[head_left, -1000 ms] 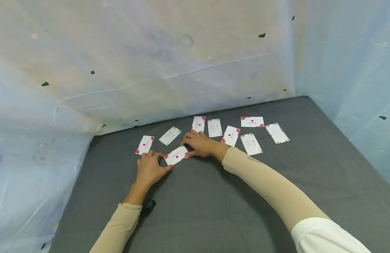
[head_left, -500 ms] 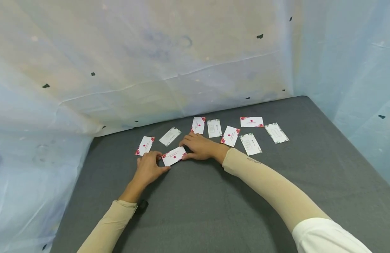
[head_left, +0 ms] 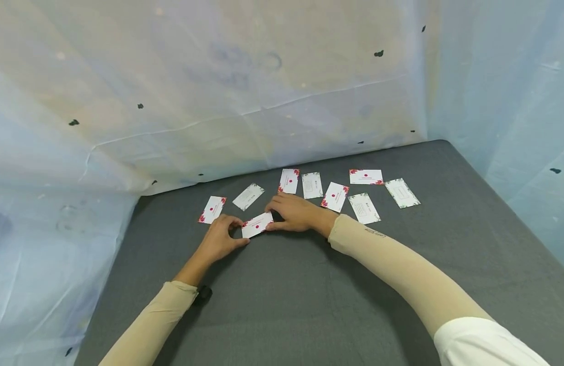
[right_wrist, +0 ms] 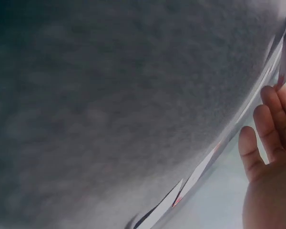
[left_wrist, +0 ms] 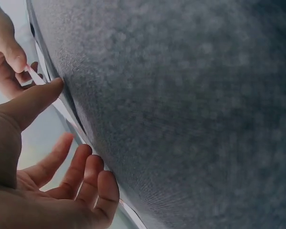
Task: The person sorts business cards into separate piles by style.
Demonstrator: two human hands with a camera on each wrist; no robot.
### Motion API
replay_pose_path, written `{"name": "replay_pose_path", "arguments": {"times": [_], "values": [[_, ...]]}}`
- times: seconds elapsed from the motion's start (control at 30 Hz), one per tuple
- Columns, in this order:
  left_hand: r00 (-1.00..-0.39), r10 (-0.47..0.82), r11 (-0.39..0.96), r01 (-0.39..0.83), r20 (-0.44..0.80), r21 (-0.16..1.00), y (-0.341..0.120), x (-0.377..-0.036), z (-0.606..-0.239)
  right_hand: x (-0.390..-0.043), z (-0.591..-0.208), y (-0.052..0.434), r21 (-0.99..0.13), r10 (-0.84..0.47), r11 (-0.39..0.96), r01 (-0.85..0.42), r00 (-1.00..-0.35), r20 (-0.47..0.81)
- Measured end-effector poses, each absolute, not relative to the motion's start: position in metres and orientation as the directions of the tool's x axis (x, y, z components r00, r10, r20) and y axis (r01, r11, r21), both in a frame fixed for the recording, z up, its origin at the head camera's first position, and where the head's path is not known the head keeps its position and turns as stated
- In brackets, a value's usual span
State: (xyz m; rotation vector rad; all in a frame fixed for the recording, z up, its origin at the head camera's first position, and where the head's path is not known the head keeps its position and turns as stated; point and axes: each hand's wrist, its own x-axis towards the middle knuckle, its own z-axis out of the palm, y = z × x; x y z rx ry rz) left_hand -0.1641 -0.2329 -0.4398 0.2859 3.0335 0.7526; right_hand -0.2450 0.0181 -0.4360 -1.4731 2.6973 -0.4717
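A white card with red floral corners and a red dot [head_left: 257,225] is between my two hands in the head view. My right hand [head_left: 294,212] pinches its right end between thumb and fingers. The card's edge shows in the left wrist view, running from the right thumb toward my left thumb [left_wrist: 43,98]. My left hand [head_left: 219,240] is at the card's left end, thumb and fingers spread around that side. Its fingers are loosely bent, and whether the thumb touches the card is unclear. In the right wrist view, my right hand's fingers [right_wrist: 271,129] lie beneath the card's edge.
More cards lie spread on the grey cloth table [head_left: 286,305]. Red-cornered ones include a card at left [head_left: 212,209] and one at back right [head_left: 366,176]. Green-leafed ones include a card behind my hands [head_left: 248,196] and one far right [head_left: 402,192]. Pale fabric walls [head_left: 245,76] stand behind.
Both hands and the card between them have shifted only slightly. My left forearm has swung a little to the left. The other cards lie as before.
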Motion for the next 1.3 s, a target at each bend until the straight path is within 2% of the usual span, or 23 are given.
{"name": "replay_pose_path", "arguments": {"times": [0.53, 0.83, 1.07, 1.3], "values": [[-0.962, 0.274, 0.864, 0.239, -0.015, 0.443, -0.219, -0.165, -0.441, -0.23, -0.434, 0.047, -0.252, -0.821, 0.501, -0.828, -0.547, 0.163], [-0.949, 0.314, 0.838, 0.263, -0.028, 0.478, -0.208, -0.17, -0.444, -0.22, -0.442, 0.065, -0.242, -0.795, 0.543, -0.804, -0.585, 0.158], [-0.946, 0.323, 0.812, 0.268, -0.017, 0.519, -0.196, -0.168, -0.445, -0.205, -0.442, 0.08, -0.216, -0.78, 0.552, -0.805, -0.591, 0.206], [-0.937, 0.348, 0.792, 0.302, 0.014, 0.531, -0.184, -0.168, -0.447, -0.2, -0.44, 0.093, -0.241, -0.757, 0.596, -0.766, -0.636, 0.15]]}}
